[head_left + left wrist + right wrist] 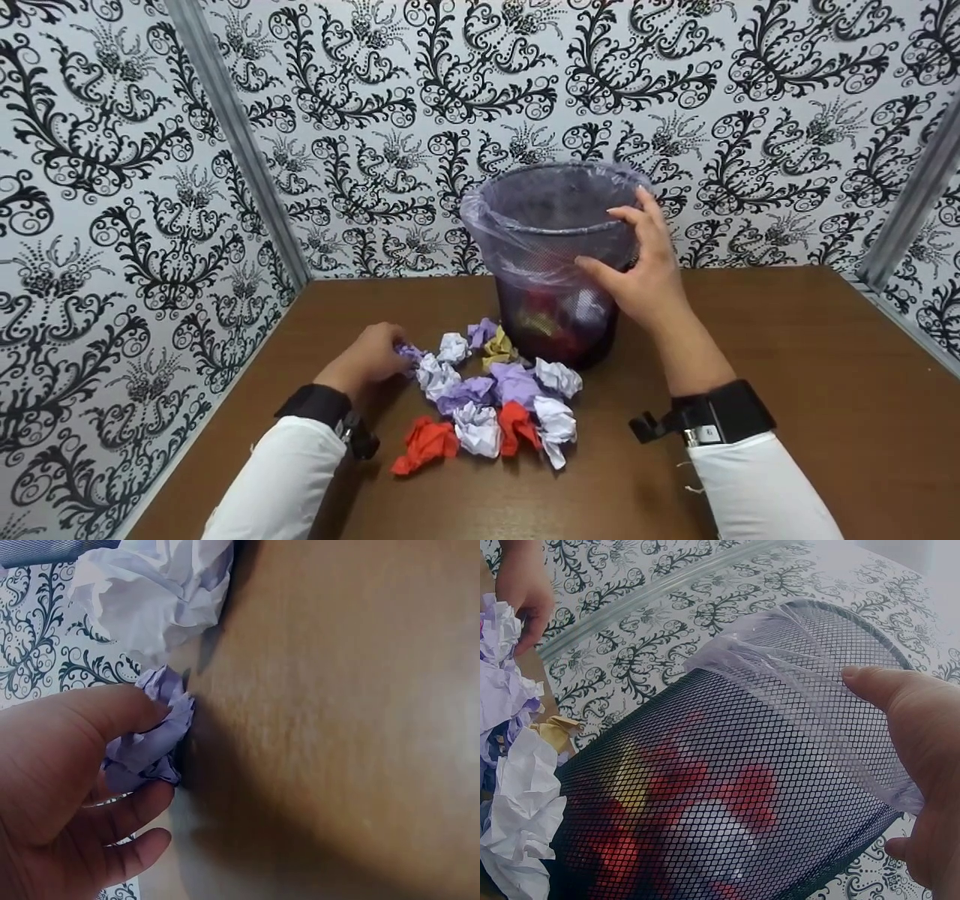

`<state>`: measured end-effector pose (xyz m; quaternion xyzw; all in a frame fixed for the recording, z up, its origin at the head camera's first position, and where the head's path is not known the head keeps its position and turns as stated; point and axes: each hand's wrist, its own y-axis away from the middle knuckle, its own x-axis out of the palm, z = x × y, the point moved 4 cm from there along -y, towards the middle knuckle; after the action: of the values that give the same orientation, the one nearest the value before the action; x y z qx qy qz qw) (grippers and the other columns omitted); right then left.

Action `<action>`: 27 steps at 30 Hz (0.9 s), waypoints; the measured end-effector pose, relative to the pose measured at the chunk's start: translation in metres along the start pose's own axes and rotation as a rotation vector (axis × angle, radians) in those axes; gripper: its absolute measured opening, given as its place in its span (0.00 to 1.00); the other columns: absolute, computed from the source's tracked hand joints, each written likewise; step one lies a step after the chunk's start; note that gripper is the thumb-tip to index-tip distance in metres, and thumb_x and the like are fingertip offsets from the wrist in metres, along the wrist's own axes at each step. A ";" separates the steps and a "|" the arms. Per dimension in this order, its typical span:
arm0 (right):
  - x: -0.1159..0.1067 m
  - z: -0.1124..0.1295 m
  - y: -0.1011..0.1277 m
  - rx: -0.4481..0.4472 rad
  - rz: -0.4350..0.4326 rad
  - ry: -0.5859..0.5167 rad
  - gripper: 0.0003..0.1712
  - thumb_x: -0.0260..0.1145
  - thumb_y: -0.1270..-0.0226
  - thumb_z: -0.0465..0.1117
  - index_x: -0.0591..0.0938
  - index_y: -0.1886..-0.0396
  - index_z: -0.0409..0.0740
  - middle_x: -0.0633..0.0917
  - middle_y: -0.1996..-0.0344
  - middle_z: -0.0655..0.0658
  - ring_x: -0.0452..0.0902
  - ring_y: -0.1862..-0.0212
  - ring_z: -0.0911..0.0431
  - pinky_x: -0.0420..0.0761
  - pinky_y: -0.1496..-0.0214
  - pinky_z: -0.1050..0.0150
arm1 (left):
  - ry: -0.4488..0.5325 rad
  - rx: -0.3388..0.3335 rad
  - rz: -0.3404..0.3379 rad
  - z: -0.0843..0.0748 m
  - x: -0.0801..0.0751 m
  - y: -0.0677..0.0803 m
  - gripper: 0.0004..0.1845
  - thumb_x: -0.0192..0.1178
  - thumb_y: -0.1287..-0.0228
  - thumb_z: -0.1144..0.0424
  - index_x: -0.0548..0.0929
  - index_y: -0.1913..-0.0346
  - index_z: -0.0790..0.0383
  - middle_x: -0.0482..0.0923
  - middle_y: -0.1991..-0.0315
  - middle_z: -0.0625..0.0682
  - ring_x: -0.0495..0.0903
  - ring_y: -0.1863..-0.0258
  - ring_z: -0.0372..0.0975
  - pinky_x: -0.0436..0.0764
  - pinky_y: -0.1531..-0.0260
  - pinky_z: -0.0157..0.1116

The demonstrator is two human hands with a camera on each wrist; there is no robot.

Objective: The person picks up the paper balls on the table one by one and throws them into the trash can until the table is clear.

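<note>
My left hand (375,351) pinches a crumpled purple paper ball (154,739) at the left end of the paper pile, close over the table. In the left wrist view the thumb lies on one side of it and fingers on the other. A crumpled white paper ball (169,592) is just beyond. My right hand (649,262) holds the upper right side of a black mesh wastebasket (727,765), thumb on its front and fingers by the rim. A thin purple bin liner (517,255) folds over the rim. Red, yellow and white crumpled paper shows through the mesh.
In front of the wastebasket lie several crumpled papers: a red one (426,446), a white one (478,429), a purple one (516,385) and a yellow one (498,348) among them. Patterned wall panels (420,112) stand behind and left of the brown table (810,360).
</note>
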<state>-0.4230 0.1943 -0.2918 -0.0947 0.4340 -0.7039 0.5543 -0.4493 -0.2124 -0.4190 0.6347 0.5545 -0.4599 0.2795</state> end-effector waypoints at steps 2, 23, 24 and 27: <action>0.000 0.000 0.000 0.000 0.001 0.004 0.40 0.79 0.57 0.60 0.73 0.42 0.61 0.52 0.24 0.56 0.47 0.24 0.53 0.53 0.28 0.37 | -0.009 0.019 -0.014 0.000 -0.001 0.002 0.11 0.65 0.57 0.70 0.83 0.66 0.63 0.80 0.70 0.52 0.77 0.69 0.44 0.79 0.65 0.42; 0.001 -0.005 0.002 0.016 0.009 0.000 0.41 0.79 0.57 0.61 0.73 0.41 0.62 0.50 0.24 0.60 0.46 0.24 0.52 0.51 0.29 0.34 | 0.233 0.101 -0.360 -0.083 -0.072 -0.015 0.10 0.67 0.47 0.67 0.81 0.61 0.57 0.77 0.58 0.51 0.76 0.59 0.42 0.81 0.59 0.36; 0.001 -0.005 0.001 0.017 0.009 0.001 0.41 0.79 0.57 0.62 0.73 0.41 0.63 0.50 0.24 0.61 0.46 0.24 0.52 0.51 0.29 0.33 | 0.236 0.114 -0.398 -0.091 -0.077 -0.017 0.10 0.68 0.47 0.65 0.81 0.61 0.57 0.77 0.58 0.51 0.76 0.59 0.42 0.80 0.59 0.36; 0.001 -0.004 0.001 0.020 0.008 0.005 0.41 0.78 0.57 0.62 0.72 0.41 0.64 0.50 0.24 0.61 0.45 0.24 0.52 0.51 0.29 0.33 | 0.252 0.159 -0.525 -0.118 -0.092 -0.019 0.12 0.69 0.47 0.62 0.81 0.60 0.59 0.77 0.59 0.51 0.75 0.60 0.40 0.79 0.59 0.34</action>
<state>-0.4252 0.1955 -0.2955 -0.0857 0.4287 -0.7060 0.5572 -0.4321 -0.1473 -0.2846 0.5417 0.6923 -0.4759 0.0294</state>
